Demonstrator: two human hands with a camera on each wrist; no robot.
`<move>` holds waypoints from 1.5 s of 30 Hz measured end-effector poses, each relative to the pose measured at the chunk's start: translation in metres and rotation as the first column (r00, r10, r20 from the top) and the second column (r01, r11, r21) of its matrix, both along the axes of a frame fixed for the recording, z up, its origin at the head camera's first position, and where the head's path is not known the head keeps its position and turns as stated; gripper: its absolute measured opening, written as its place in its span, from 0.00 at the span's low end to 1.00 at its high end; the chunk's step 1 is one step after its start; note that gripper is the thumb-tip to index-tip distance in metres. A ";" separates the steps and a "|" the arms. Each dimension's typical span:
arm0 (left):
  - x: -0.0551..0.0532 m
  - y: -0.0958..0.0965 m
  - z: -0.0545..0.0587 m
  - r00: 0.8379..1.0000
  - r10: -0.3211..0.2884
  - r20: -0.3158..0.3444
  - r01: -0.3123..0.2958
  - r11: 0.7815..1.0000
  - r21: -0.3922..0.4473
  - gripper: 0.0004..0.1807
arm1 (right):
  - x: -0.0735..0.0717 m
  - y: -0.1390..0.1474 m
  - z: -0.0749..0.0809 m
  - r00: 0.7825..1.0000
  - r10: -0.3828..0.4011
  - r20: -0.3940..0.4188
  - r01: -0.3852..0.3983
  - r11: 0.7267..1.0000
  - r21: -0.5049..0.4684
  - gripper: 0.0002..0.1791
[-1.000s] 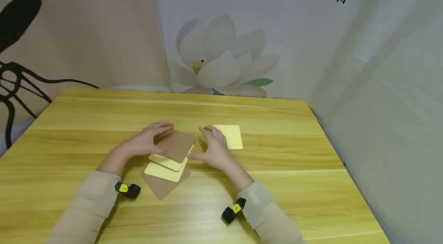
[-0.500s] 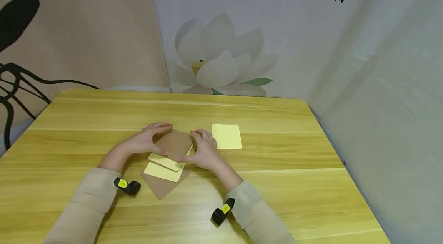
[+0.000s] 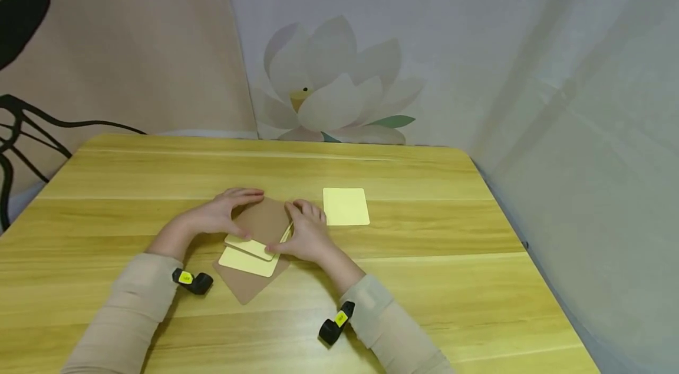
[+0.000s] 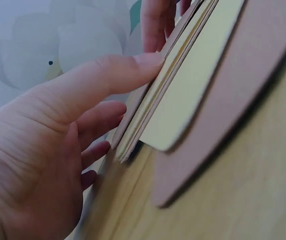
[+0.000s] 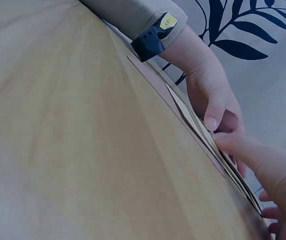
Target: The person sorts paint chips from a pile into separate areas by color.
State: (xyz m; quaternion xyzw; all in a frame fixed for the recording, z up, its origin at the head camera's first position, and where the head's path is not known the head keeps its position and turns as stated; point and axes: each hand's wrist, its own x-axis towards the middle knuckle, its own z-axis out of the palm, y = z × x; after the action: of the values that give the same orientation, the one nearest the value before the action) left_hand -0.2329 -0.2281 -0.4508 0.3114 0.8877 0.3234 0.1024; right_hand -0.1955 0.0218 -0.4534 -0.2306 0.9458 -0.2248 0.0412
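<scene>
I have the left hand (image 3: pixel 218 216) on the left side of the card pile (image 3: pixel 263 221) and the right hand (image 3: pixel 307 237) on its right side. Both hands grip it. The left thumb (image 4: pixel 115 75) touches the pile's near left edge, and the left fingers (image 3: pixel 249 192) reach up to its far end. I see the right thumb (image 5: pixel 243 147) at the pile's near right corner, with the right fingers (image 3: pixel 306 207) bent by its far right edge. The left arm (image 3: pixel 116 315) slants in from the near left of the pile, the right arm (image 3: pixel 395 327) from the near right. Both arms wear long sleeves (image 3: pixel 148 280).
</scene>
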 end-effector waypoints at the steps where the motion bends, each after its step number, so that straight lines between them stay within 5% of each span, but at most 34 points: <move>1: 0.000 0.000 0.000 1.000 0.000 0.001 0.000 1.000 -0.002 0.51 | 0.000 0.000 0.000 1.000 0.004 -0.002 -0.004 1.000 0.003 0.57; 18: 0.003 0.003 0.000 1.000 0.019 -0.025 -0.020 1.000 -0.016 0.50 | -0.002 0.001 -0.004 0.999 0.015 -0.031 -0.016 1.000 -0.014 0.51; 37: 0.007 0.004 -0.003 0.997 0.058 -0.041 -0.059 0.998 -0.018 0.52 | -0.008 0.008 0.000 0.984 0.068 -0.162 -0.062 0.997 0.041 0.48; 45: 0.010 0.010 0.001 0.992 0.084 -0.098 -0.086 0.996 -0.016 0.53 | -0.012 0.015 0.004 0.979 0.091 -0.183 -0.089 0.996 0.023 0.48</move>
State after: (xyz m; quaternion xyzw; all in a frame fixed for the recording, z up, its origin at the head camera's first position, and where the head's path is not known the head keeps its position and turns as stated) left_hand -0.2229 -0.2176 -0.4493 0.2877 0.9072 0.3031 0.0483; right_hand -0.2071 0.0370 -0.4489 -0.2927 0.9358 -0.1935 -0.0346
